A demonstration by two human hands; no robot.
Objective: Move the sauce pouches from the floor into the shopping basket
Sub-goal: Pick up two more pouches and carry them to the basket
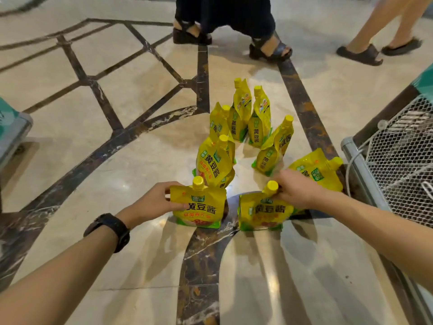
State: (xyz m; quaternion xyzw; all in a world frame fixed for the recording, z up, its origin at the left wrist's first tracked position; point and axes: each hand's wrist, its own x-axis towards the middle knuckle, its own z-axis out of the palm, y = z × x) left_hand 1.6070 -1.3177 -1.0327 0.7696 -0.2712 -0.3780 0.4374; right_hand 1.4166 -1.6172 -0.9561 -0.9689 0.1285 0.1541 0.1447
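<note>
Several yellow sauce pouches with yellow screw caps stand in a loose ring on the marble floor. My left hand (pixel 153 201) grips the upper left corner of the near left pouch (pixel 199 208), which stands upright. My right hand (pixel 296 189) pinches the top of the near right pouch (pixel 263 214) just under its cap. Another pouch (pixel 319 172) lies tilted just behind my right hand. Further pouches (pixel 213 161) stand behind these. No shopping basket shows plainly.
A white wire-mesh rack (pixel 403 158) with a metal frame stands at the right. A grey-green fixture (pixel 11 134) sits at the left edge. Two people's sandalled feet (pixel 269 49) stand on the floor beyond the pouches.
</note>
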